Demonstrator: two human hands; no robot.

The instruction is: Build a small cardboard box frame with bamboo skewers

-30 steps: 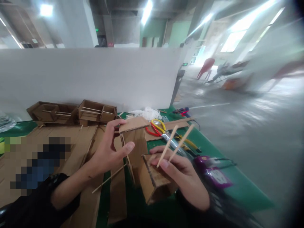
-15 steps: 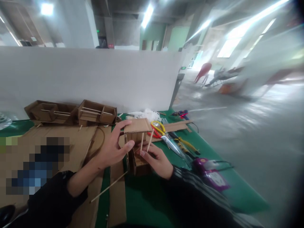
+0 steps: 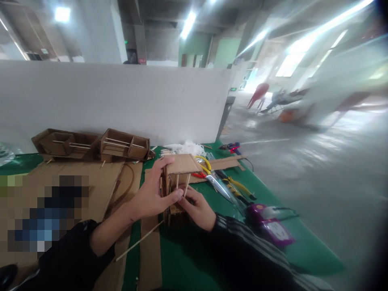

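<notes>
A small open-sided cardboard box point(image 3: 182, 163) stands upright in front of me. My left hand point(image 3: 148, 200) is closed on its left side, with fingers at the top left edge. The left thumb reaches across the opening to the tips of the other hand. My right hand point(image 3: 198, 208) pinches a thin wooden stick point(image 3: 187, 182) at the box's open face. A second stick point(image 3: 177, 181) stands beside it under the top panel. The lower ends of both sticks are hidden by my fingers.
Scissors point(image 3: 220, 186), yellow-handled pliers point(image 3: 241, 186) and a purple device point(image 3: 274, 230) lie on the green table to the right. Two cardboard pieces with sticks point(image 3: 124, 143) stand behind on the left. A loose stick point(image 3: 139, 241) lies near a cardboard strip point(image 3: 150, 258). A white partition point(image 3: 121, 101) rises behind.
The box has shifted slightly right and turned. My left thumb has moved across to the sticks. The sticks' upper ends now sit under the top panel, where one stuck out in front before.
</notes>
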